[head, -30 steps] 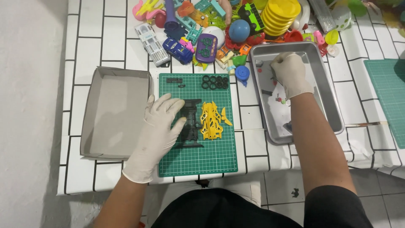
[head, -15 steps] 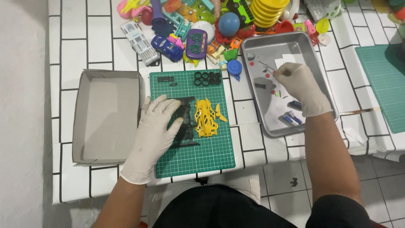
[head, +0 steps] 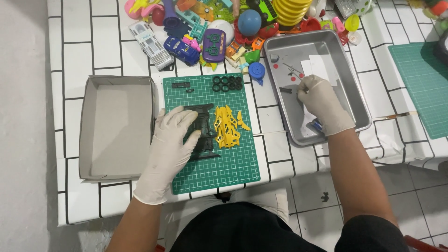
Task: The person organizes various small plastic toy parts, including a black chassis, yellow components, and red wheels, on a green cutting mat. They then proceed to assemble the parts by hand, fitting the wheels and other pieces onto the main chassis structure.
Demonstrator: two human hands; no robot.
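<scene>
My left hand [head: 168, 149], in a white glove, lies flat on the green cutting mat [head: 210, 172] with its fingers resting on a black toy car chassis [head: 204, 128]. Beside the chassis lies a yellow toy car body [head: 226, 126]. Several small black tyres [head: 227, 83] sit at the mat's far edge. My right hand [head: 323, 103], also gloved, reaches into the metal tray [head: 280, 51], fingers curled over small parts near a black piece [head: 285, 90]. Whether it grips anything is hidden.
An open grey cardboard box lid [head: 116, 126] lies left of the mat. A heap of colourful toys [head: 210, 28] crowds the far side of the white tiled table. A second green mat [head: 420, 84] lies at the right. White paper [head: 317, 67] lies in the tray.
My right hand has drawn back from the tray's far end toward its middle. My left hand stays on the black chassis.
</scene>
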